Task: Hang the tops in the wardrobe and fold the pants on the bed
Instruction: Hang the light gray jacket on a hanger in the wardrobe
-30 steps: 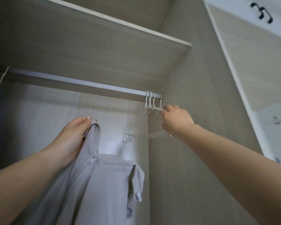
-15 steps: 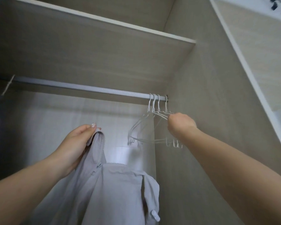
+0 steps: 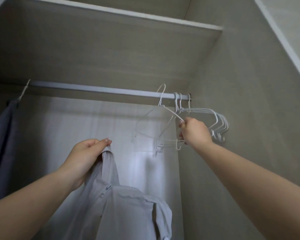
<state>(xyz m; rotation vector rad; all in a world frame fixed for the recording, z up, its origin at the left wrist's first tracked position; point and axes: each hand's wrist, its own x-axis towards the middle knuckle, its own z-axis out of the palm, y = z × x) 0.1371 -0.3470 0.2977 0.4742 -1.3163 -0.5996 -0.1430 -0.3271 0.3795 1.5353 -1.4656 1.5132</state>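
Inside a wardrobe (image 3: 241,84), seen from below, a rail (image 3: 93,88) runs left to right under a shelf (image 3: 111,40). At the rail's far right end, against the side wall, several wire hangers (image 3: 218,125) hang bunched together. Just left of them, one hanger (image 3: 163,108) is tilted, its hook level with the rail (whether it touches the rail cannot be told). The right hand (image 3: 194,131) grips this hanger's wire, in front of the bunch. Lower and to the left, the left hand (image 3: 87,156) pinches the top edge of a zip-front top (image 3: 121,208), which hangs down below it. At the rail's far left end hangs another garment (image 3: 2,135).
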